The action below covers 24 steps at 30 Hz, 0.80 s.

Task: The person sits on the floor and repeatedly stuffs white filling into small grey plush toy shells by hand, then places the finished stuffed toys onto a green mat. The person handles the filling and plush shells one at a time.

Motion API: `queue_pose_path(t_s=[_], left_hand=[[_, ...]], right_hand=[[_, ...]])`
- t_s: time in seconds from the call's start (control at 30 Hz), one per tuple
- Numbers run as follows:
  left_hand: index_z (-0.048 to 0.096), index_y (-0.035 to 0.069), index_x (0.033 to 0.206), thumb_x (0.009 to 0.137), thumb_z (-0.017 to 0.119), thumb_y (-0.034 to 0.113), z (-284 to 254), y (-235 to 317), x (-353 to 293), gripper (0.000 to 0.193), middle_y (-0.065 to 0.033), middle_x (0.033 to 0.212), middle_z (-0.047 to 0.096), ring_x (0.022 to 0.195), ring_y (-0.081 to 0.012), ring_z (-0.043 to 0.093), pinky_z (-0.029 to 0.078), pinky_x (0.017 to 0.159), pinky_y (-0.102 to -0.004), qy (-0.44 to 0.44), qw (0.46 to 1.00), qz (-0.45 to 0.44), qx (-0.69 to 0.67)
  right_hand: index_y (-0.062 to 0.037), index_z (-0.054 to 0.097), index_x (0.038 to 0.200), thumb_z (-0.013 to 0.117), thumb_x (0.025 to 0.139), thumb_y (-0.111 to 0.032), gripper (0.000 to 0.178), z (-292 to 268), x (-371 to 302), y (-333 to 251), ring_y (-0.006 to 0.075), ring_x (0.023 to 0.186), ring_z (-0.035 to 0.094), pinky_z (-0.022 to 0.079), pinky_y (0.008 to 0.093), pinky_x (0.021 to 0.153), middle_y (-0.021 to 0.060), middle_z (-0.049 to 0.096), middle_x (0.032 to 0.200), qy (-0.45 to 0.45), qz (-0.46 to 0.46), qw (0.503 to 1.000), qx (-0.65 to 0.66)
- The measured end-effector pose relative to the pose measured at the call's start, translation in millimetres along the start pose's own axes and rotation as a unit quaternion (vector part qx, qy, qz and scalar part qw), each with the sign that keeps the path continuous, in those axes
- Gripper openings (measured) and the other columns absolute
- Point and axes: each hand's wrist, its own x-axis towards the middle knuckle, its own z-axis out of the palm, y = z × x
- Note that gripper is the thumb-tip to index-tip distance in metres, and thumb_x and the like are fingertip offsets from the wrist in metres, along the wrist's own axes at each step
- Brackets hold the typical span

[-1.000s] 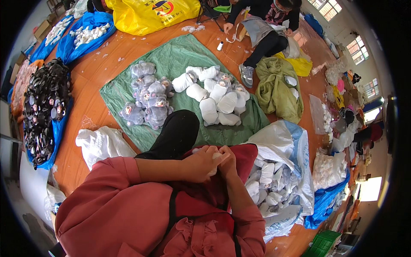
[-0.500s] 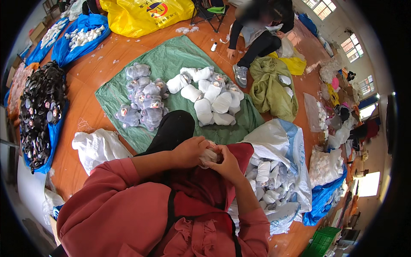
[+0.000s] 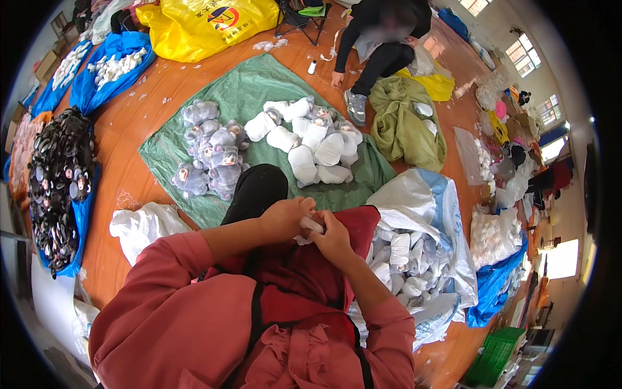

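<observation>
Hands first: my left hand and my right hand meet over my lap, both closed around a small white plush piece that sits pinched between them, left fingers gripping its upper end, right fingers curled on the lower end. Only a short white stub shows between my knuckles, so I cannot tell its full shape. It rests just above the dark red apron across my thighs, touching both palms.

I judge that I am mid-way through working this one piece, pressing or turning it between my fingers. The next move, as I read it, calls for a firm hold with one hand while the other shifts its grip without letting the soft fabric slip.

Just beside my right hand, a big white woven sack lies open with more white pieces inside. Beyond my black-clad knee spreads a green tarp on the orange floor, carrying a pile of white stuffed shapes and, beside it, a heap of grey plush toys. Left of my knee lies a white bag. Far off, another person crouches by an olive cloth.
</observation>
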Motion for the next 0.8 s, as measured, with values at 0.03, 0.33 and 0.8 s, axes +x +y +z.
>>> queue_pose_path(t_s=[0.03,0.33,0.8], left_hand=[[0.05,0.005,0.112,0.068,0.079,0.023,1,-3,1,0.055,-0.0168,0.095,0.06,0.089,-0.0367,0.062,0.051,0.074,-0.0441,0.02,1.0,0.009,0.001],[0.049,0.009,0.126,0.062,0.085,0.025,-48,34,0,0.075,-0.0153,0.098,0.056,0.095,-0.0357,0.059,0.05,0.082,-0.0412,-0.074,0.991,0.096,-0.053],[0.055,0.006,0.114,0.071,0.071,0.01,-2,5,13,0.046,-0.0177,0.098,0.057,0.087,-0.0386,0.059,0.049,0.073,-0.0456,0.111,0.992,0.053,-0.035]], right_hand=[[-0.0023,0.054,0.113,0.071,0.078,-0.012,0.04,-1,1,1,0.0252,0.096,0.064,0.05,0.0366,0.084,0.0136,0.065,0.104,-0.001,0.001,1.0,0.025],[-0.0053,0.055,0.102,0.073,0.073,0.004,0.035,-28,7,2,0.0107,0.082,0.057,0.049,0.0263,0.074,0.0035,0.061,0.089,0.011,0.034,0.973,0.226],[-0.0044,0.052,0.111,0.073,0.075,-0.003,0.041,-23,9,-2,0.0103,0.088,0.057,0.048,0.0245,0.076,0.0042,0.06,0.097,0.012,0.065,0.958,0.279]])
